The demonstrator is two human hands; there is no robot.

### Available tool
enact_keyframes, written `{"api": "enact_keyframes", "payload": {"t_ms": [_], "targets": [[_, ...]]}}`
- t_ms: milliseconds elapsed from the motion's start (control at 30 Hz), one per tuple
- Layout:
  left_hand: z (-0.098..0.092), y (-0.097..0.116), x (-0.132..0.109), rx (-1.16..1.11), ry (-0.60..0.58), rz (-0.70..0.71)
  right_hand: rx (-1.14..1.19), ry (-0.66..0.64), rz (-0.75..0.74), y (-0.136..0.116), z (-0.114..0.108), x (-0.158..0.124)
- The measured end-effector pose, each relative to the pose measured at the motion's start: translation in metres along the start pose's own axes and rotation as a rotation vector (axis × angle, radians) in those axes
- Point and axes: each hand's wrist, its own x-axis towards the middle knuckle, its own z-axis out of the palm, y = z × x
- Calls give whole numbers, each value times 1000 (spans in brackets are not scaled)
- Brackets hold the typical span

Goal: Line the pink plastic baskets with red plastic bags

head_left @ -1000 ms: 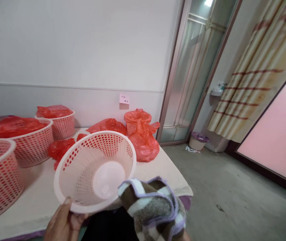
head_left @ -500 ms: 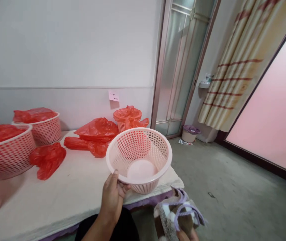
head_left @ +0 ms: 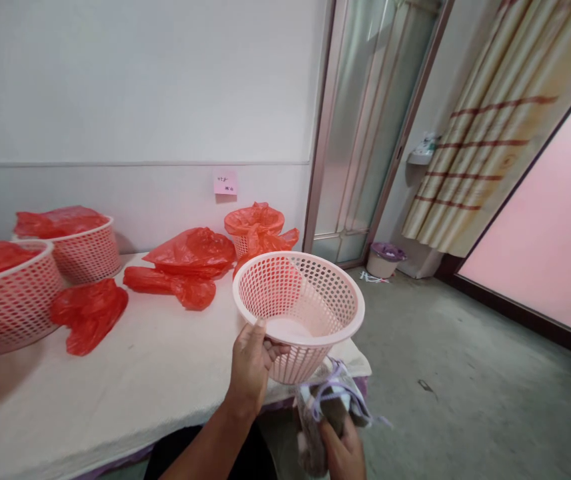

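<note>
My left hand [head_left: 253,363] grips the near rim of a round pink plastic basket [head_left: 315,353], thumb over the edge and fingers beneath. Tilted a little toward me, the basket shows a bare inside and hangs over the table's right corner. Below it, my right hand [head_left: 343,447] is closed on a soft checked cloth [head_left: 310,427] in brown, grey and white, with lilac edging or cords. The cloth is folded or bunched, so its full shape cannot be made out. Its top lies close under the basket; whether they touch is unclear.
Red plastic bags [head_left: 190,257] lie on the white-covered table [head_left: 140,373]. Pink baskets with red bags stand at left [head_left: 90,253] and at the back [head_left: 243,247]. A pink note [head_left: 225,182] is on the wall. A small bin [head_left: 383,263] stands on the grey floor.
The basket and my left hand have shifted right. My right hand has brought the checked cloth up and left, closer beneath the basket. The view has turned slightly.
</note>
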Motion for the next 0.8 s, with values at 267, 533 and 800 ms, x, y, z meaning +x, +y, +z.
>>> {"api": "enact_keyframes", "payload": {"t_ms": [267, 533, 800], "targets": [[6, -15, 8, -52, -27, -46, -18, 13, -14, 6, 39, 47], [16, -30, 14, -83, -61, -97, -60, -21, -59, 13, 37, 82], [13, -26, 19, -51, -101, -116, -142, -51, -113, 16, 38, 96]]}}
